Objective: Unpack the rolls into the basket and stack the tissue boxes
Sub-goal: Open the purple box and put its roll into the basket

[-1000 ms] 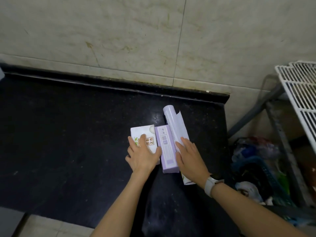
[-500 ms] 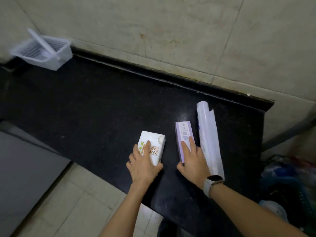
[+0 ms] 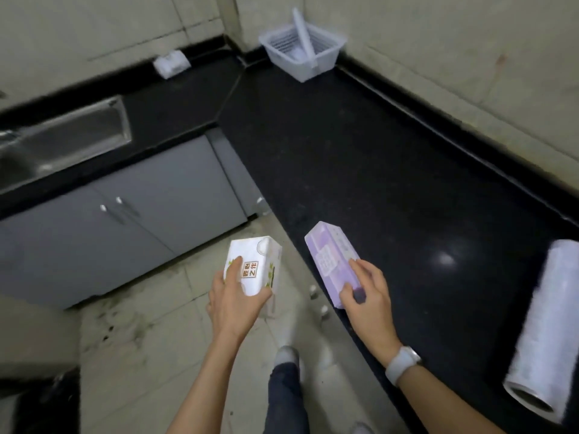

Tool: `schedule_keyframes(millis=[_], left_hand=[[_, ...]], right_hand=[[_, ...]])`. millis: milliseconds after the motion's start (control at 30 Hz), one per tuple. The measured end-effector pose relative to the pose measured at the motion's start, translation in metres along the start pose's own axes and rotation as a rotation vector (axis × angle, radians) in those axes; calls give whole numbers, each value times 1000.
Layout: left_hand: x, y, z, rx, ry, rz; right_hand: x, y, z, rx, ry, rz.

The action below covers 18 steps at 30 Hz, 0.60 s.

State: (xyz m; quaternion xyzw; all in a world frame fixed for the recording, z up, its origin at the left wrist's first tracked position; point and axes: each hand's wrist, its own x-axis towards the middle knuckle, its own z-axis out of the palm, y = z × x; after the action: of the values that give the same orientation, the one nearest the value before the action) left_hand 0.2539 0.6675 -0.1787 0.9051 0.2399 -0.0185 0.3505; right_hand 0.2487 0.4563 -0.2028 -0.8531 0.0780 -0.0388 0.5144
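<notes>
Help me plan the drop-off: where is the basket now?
The basket sits top centre of the head view, in the counter's far corner against the wall, well beyond both hands.

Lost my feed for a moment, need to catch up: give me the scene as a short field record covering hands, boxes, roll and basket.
left hand: holds white tissue box, lifted over the floor
right hand: holds purple tissue box at the counter's edge
boxes stacked: not yet
roll: lying on counter, far right
basket: far corner of counter, against the wall
basket contents: cannot tell
</notes>
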Motion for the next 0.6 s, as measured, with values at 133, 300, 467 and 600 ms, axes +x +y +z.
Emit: schedule_keyframes(millis=[133, 300, 467, 600], left_hand=[[60, -28, -33, -48, 80, -66], [161, -53, -79, -112, 62, -69], [270, -63, -127, -47, 69, -28], [360, -48, -147, -47, 66, -2]], right_hand=[[45, -37, 55, -20, -60, -92], [123, -90, 145, -87, -167, -123], [193, -150, 224, -104, -199, -140], [251, -185, 267, -91, -167, -127]])
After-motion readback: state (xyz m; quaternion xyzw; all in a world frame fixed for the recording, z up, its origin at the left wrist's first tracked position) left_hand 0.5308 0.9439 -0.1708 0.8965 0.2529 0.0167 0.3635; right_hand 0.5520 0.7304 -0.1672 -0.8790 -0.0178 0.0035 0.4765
